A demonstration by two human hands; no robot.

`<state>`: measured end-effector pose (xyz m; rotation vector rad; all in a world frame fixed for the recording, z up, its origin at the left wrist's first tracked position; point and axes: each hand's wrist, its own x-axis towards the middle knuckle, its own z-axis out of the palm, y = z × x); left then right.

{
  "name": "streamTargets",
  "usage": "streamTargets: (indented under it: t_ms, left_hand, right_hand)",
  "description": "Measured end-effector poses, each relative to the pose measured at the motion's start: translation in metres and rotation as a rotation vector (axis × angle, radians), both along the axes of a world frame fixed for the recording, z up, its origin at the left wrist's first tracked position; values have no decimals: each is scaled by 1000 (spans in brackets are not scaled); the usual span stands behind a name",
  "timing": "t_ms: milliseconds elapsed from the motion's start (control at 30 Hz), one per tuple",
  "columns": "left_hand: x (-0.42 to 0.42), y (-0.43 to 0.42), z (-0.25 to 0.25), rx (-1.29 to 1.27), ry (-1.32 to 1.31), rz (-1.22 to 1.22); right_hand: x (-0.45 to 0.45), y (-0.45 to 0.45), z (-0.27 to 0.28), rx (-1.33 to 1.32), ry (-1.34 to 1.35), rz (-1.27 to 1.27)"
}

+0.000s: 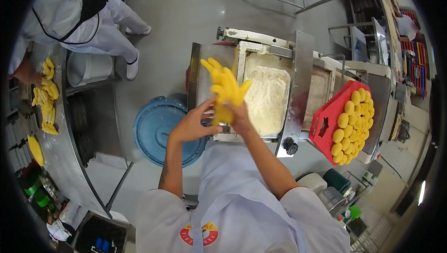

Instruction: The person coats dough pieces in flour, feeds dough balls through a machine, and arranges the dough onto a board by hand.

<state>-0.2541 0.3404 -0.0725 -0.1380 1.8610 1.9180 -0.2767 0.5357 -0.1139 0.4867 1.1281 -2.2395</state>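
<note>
Both of my hands hold a bundle of long yellow dough pieces (226, 85) above the left side of the dough machine (237, 57). My left hand (193, 123) has its fingers curled at the lower left of the bundle. Against the bundle's lower right side is my right hand (238, 117), its fingers partly hidden by the dough. Just right of the bundle, a floury whitish surface (267, 99) lies inside the machine's frame. A red tray (321, 125) with several round yellow dough balls (353, 127) sits tilted at the machine's right end.
A blue lidded bin (163, 132) stands left of the machine. At the far left, another person (70, 15) reaches over a metal table (70, 146) bearing yellow dough pieces (44, 99). A metal stand (298, 6) is at the top, and shelving with tubs is at the lower right.
</note>
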Motion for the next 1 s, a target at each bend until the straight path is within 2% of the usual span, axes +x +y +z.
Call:
streamTargets:
  t_ms: [33,67,100,133,167,200,233,267,300,367,433,500,567,600,667,700,767,800,833,900,933,1000]
  left_hand:
    - [-1,-7,-2,159,-119,-40]
    - [-7,-12,-10,323,-236,-80]
    - [-14,-12,-51,254,-291,134]
    - [-21,-4,-112,182,-354,343]
    - [-32,11,-158,-10,-337,487]
    - [-45,28,-206,-205,-314,627]
    - [-56,53,-268,-392,-298,646]
    - [-67,78,-307,-577,-275,662]
    - [-81,97,-297,-649,-327,617]
    - [-104,127,-254,-802,-437,521]
    - [-109,140,-277,-858,-381,624]
    - [-120,138,-289,-887,-379,689]
    - [-119,126,-300,-809,-320,673]
    - [-122,112,-306,-775,-285,664]
    - [-108,65,-327,-232,-337,631]
    - [-96,50,-328,39,-366,588]
    - [-77,26,-262,495,-505,768]
    - [-64,13,-235,544,-515,764]
    - [-48,2,-210,592,-530,765]
    - [-16,-17,-171,488,-418,770]
    - [-2,-24,-147,464,-400,779]
    - [21,-32,-110,423,-358,799]
  right_hand:
    - [5,27,-11,-44,-17,-16]
    - [6,46,5,1,-51,-82]
    - [4,72,16,62,-28,-119]
    - [1,100,38,231,55,-65]
    - [-1,117,63,431,160,-132]
    - [-5,135,89,524,200,-145]
    - [-10,139,123,603,208,-141]
    - [-19,138,149,811,309,-130]
    - [-22,150,150,911,391,-86]
    - [-30,128,146,1204,577,-203]
    - [-20,127,63,1335,687,-304]
    - [-14,120,11,1806,842,232]
    - [0,113,-55,1791,658,425]
    - [-6,113,-59,1778,647,441]
    - [-7,129,-56,1754,622,514]
    - [0,133,-41,1653,548,516]
    - [-25,140,-7,1461,481,484]
    - [-25,145,0,1352,467,350]
    - [-25,149,14,1143,307,267]
    - [-30,151,54,718,-4,110]
    - [-31,148,73,606,-13,58]
    - [-30,158,61,504,-1,61]
